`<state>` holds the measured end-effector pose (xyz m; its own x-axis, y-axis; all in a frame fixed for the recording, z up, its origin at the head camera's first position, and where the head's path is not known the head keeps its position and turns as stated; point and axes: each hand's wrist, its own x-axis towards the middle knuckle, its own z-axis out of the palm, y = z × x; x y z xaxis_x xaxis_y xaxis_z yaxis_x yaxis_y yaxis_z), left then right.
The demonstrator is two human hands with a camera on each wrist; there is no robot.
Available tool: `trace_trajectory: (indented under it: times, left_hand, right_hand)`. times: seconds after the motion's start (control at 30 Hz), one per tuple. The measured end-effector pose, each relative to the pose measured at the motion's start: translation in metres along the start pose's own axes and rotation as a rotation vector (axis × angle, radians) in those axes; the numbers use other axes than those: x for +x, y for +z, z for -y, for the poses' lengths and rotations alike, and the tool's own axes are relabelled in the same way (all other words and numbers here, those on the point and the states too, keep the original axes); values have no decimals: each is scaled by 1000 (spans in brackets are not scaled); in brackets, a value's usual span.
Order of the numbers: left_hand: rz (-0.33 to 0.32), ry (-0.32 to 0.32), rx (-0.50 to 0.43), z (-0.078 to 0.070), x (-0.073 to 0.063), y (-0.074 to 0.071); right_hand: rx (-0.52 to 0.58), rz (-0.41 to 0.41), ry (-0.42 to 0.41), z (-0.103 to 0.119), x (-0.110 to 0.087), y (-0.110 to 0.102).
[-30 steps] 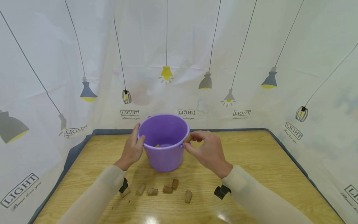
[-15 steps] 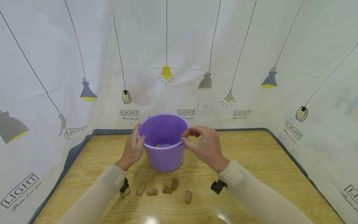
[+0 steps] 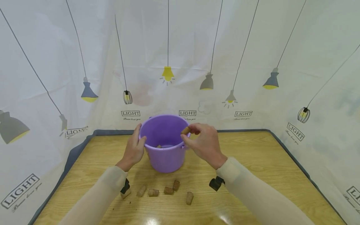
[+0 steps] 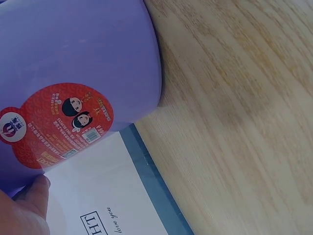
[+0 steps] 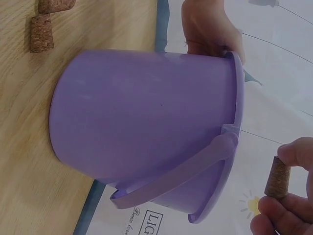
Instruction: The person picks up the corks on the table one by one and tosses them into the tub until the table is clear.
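A purple bucket (image 3: 166, 159) stands on the wooden table, its handle (image 5: 176, 174) hanging down at the side in the right wrist view. My left hand (image 3: 133, 150) grips the bucket's left rim, thumb over the edge and fingers along the outer wall. Between thumb and fingertips, my right hand (image 3: 206, 142) pinches a cork (image 5: 278, 177) at the right rim, its end over the bucket's mouth. Inside, part of another cork (image 3: 158, 146) shows near the bottom; the near wall hides the rest. A red label (image 4: 73, 122) is stuck on the bucket's outside.
Several corks lie in front of the bucket, among them a darker cork (image 3: 168, 190) and a paler cork (image 3: 189, 197) farther right. Dark crumbs dot the wooden table (image 3: 253, 162). A white curtain (image 3: 180, 47) printed with lamps hangs around the back and sides.
My right hand has moved left and slightly up, carrying the cork from outside the right rim to over the bucket's edge. My left hand and the bucket have stayed in place.
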<state>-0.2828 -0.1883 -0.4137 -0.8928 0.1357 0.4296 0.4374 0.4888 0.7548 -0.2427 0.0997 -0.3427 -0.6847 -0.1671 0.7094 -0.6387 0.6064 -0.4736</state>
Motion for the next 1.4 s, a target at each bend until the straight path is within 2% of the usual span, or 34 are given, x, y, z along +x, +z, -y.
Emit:
trace_trajectory:
  times: [0.43, 0.93, 1.4]
  left_hand:
    - [3, -7, 10, -1, 0, -2]
    - [5, 13, -6, -1, 1, -1]
    - [3, -3, 4, 0, 0, 0]
  right_hand:
    - [31, 29, 37, 1, 8, 11]
    - [-51, 56, 58, 1, 18, 22]
    - [-89, 110, 111, 0, 21, 36]
